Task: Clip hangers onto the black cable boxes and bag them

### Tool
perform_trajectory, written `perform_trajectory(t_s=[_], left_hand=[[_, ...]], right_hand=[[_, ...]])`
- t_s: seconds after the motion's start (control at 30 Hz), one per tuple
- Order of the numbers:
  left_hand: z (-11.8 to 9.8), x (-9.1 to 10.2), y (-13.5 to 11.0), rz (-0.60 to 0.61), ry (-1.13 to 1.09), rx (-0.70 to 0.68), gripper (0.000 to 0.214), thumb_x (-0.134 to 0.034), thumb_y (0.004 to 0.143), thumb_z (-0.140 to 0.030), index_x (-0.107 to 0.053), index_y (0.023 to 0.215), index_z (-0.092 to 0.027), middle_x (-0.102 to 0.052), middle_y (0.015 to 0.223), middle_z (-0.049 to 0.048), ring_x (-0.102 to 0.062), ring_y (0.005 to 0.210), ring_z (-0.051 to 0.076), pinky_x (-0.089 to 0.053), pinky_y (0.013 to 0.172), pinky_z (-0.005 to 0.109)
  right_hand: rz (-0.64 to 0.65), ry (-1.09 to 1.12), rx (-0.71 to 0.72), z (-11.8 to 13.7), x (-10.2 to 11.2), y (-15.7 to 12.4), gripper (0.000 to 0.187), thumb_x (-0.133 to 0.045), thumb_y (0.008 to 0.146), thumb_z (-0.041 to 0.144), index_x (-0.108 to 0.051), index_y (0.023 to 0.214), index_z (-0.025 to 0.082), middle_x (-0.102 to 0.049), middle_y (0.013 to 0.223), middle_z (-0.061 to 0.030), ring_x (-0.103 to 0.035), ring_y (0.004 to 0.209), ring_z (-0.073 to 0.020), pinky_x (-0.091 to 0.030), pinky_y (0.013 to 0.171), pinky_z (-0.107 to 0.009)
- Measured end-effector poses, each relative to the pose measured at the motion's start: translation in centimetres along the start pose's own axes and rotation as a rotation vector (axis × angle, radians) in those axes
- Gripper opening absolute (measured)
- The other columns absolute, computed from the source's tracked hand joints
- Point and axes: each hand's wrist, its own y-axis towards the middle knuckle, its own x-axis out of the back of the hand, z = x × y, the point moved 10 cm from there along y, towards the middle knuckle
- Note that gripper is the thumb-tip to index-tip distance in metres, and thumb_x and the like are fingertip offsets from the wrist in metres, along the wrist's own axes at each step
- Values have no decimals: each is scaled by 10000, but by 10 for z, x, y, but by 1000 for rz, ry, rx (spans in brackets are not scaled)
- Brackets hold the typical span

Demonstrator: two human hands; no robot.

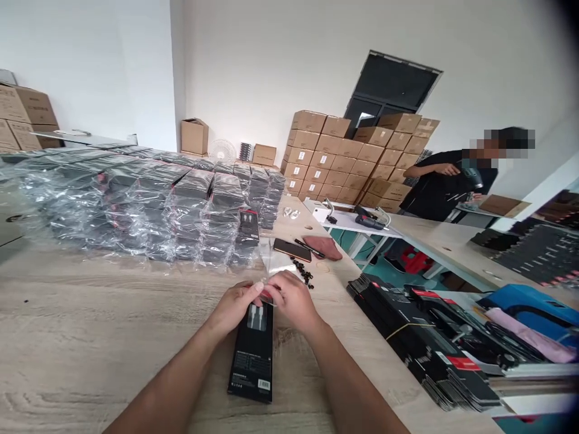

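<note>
A flat black cable box (253, 355) extends toward me over the wooden table, its window showing pale cable plugs. At its red far end, my left hand (237, 306) is closed, with the thumb and fingers pinching the edge. My right hand (292, 301) is closed on the same end from the other side, fingertips curled over the red part. The fingers hide most of that end, and I cannot make out any small part between them. Just beyond my hands lie several small black pieces (304, 271) and a clear plastic bag (278, 260).
Stacks of plastic-wrapped black boxes (181, 211) fill the table's far left. A phone (292, 249), pen (309, 248) and brown cloth (323, 247) lie ahead. Flat black packages (420, 337) are piled on the right. Across the room, a person (446, 181) holds a heat-gun-like tool.
</note>
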Motion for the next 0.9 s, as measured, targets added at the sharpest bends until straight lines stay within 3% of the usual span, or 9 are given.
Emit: perform_trajectory(t_s=[0.07,0.17,0.33,0.47,0.57,0.7,0.9], left_hand=[[5,-4,1,45,-34,32,363,-604,750,-491,-702,662,-153,-662,923,61,-583,821,201,-421,761,284],[13,-9,2,99,-104,68,256,-678,703,-392,-730,761,-148,-654,985,55,-585,860,198,-428,762,269],[16,-16,1,158,-204,101,333,-630,763,-396,-721,991,-171,-680,1037,62,-601,895,196,-433,803,274],[17,-16,1,138,-157,106,352,-663,738,-412,-721,988,-171,-690,1029,57,-607,890,194,-437,785,262],[22,-15,1,122,-103,136,353,-663,732,-433,-729,949,-164,-697,986,59,-614,837,190,-441,734,260],[24,-11,2,69,-63,161,345,-650,729,-481,-740,813,-158,-687,1019,68,-610,816,187,-440,701,254],[18,-19,2,99,-130,140,299,-698,694,-408,-749,872,-173,-667,1057,48,-598,799,159,-433,670,228]], right_hand=[[64,-44,42,9,-8,-1,186,-505,883,260,-576,720,207,-586,715,-28,-524,720,-165,-382,673,-268],[54,34,-46,-6,-8,-4,228,-482,901,303,-589,723,209,-604,723,-26,-531,708,-158,-388,657,-261],[-25,319,-486,-79,-5,-22,361,-452,879,485,-557,682,201,-570,602,1,-517,575,-146,-378,566,-262],[51,760,-746,-98,-36,-38,355,-577,772,531,-598,912,206,-591,617,23,-508,499,-128,-348,474,-241],[-68,987,-741,-94,-37,-35,502,-716,654,409,-545,1081,207,-599,649,38,-515,521,-116,-354,480,-228],[-289,1020,-626,-91,-17,-28,508,-716,650,340,-529,1101,200,-558,636,54,-509,548,-112,-370,510,-238],[-321,931,-533,-90,-16,-24,463,-679,696,352,-531,1106,198,-576,671,32,-521,570,-124,-402,552,-265]])
